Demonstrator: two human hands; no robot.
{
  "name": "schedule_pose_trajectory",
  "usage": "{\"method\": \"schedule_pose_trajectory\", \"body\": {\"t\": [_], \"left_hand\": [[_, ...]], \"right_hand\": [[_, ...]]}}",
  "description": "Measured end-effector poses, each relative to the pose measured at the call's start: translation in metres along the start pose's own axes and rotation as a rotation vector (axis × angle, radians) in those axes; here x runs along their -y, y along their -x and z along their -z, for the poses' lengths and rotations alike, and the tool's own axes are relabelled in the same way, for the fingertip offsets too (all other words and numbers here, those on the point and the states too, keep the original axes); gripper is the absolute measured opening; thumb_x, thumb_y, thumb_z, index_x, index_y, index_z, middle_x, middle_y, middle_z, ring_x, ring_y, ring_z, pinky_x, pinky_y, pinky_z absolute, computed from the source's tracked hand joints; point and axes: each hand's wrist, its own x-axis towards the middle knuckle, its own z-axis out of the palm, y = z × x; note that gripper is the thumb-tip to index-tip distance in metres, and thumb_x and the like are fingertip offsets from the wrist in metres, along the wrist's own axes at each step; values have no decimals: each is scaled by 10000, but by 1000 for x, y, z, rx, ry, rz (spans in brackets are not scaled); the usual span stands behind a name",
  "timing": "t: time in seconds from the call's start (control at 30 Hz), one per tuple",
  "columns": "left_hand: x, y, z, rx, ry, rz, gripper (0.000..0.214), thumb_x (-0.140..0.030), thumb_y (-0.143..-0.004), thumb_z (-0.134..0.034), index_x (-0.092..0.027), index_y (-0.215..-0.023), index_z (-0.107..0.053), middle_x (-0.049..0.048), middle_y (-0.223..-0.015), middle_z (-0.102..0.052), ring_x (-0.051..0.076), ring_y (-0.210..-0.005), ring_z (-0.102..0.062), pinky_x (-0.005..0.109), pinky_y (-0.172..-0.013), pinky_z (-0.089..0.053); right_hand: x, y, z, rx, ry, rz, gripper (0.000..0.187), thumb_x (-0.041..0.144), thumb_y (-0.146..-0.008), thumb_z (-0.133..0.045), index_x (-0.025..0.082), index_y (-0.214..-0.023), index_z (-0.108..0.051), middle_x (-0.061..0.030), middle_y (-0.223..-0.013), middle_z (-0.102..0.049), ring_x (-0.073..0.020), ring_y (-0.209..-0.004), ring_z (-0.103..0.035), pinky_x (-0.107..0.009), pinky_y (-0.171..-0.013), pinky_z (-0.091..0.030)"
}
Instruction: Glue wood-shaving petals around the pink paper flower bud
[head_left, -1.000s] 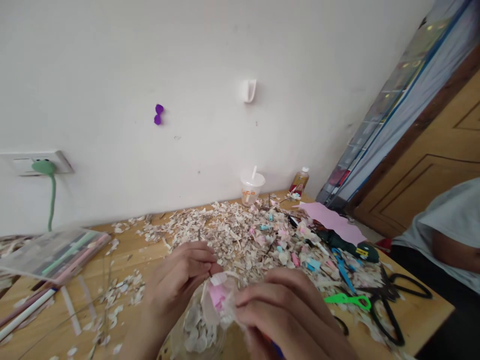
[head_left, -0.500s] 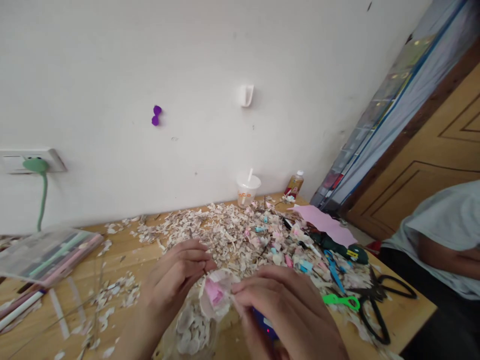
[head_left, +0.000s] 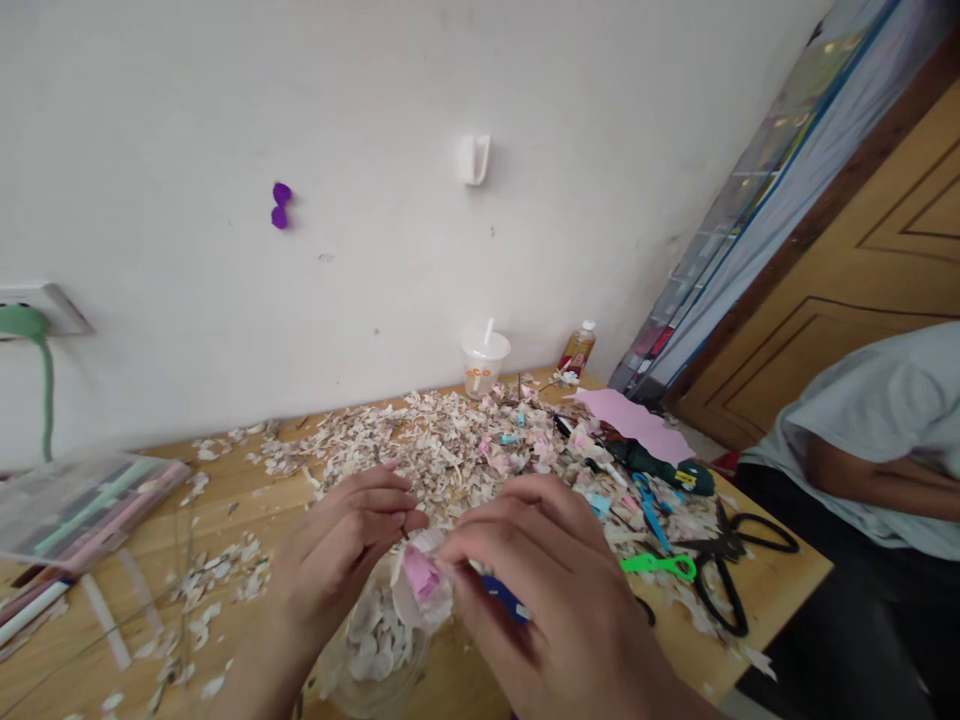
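A small handmade flower [head_left: 421, 576] with a rolled pink centre and thin whitish petals is between my hands. My left hand [head_left: 349, 545] is closed, its fingertips pinching the flower at its upper left side; the stem is mostly hidden. My right hand [head_left: 551, 585] is closed too, thumb and forefinger pinching the edge of a whitish petal on the flower's right. Just below stands a clear round tub [head_left: 412, 672] with pale, flat petal pieces [head_left: 379, 630] in it. Behind my right hand, a dark blue object [head_left: 504, 598] is partly hidden.
Pale shavings [head_left: 442, 440] cover the back of the table. Scissors [head_left: 724, 570], a green plastic tool [head_left: 660, 565], a dark green tool [head_left: 652, 468] and pink paper [head_left: 634, 420] lie right. A lidded cup [head_left: 484, 365] and bottle [head_left: 577, 348] stand behind. A person [head_left: 885, 430] sits at right.
The view has shifted, so wall and table things appear farther left and higher. My right hand has moved closer to the flower's pink centre and my left hand. Both hands keep their pinch.
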Motion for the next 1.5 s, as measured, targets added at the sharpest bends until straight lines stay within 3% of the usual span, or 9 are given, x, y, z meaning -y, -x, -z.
{"method": "schedule_pose_trajectory", "body": {"t": [0.27,0.43,0.73,1.03,1.5], "left_hand": [[2,4,3,53,-4,-13,197,-122,-983,-590,-224,-1142,-647,43,-1007,-742,203,-1138,-662,462,-1054,-524],[0,3,4,60,-11,-38,204,-97,-968,-607,-199,-1142,-641,48,-1026,-741,183,-1144,-657,431,-1090,-506],[-3,2,5,48,-16,-15,204,-104,-952,-630,-217,-1120,-650,36,-1005,-761,210,-1127,-685,480,-1075,-531],[-3,-1,6,74,-52,-37,159,-108,-965,-612,-187,-1097,-652,46,-1010,-748,183,-1140,-670,408,-1090,-518],[-3,1,4,39,-58,-29,159,-147,-968,-624,-228,-1103,-645,41,-997,-768,211,-1121,-702,467,-1056,-555]], "right_hand": [[-4,-5,2,75,-6,-1,105,129,-961,-612,218,-913,-642,20,-875,-724,-208,-891,-568,-385,-832,-403],[-5,-5,1,55,-6,-7,105,122,-940,-633,215,-893,-645,20,-847,-713,-196,-852,-544,-354,-794,-411],[-3,-3,2,82,37,33,124,103,-921,-627,223,-893,-641,26,-846,-724,-200,-832,-563,-341,-757,-434],[-4,-7,2,58,78,80,135,104,-936,-593,223,-901,-647,22,-826,-721,-198,-806,-582,-324,-732,-429],[0,-3,2,42,64,60,111,102,-925,-613,203,-905,-654,5,-833,-701,-187,-799,-582,-322,-727,-447]]}}
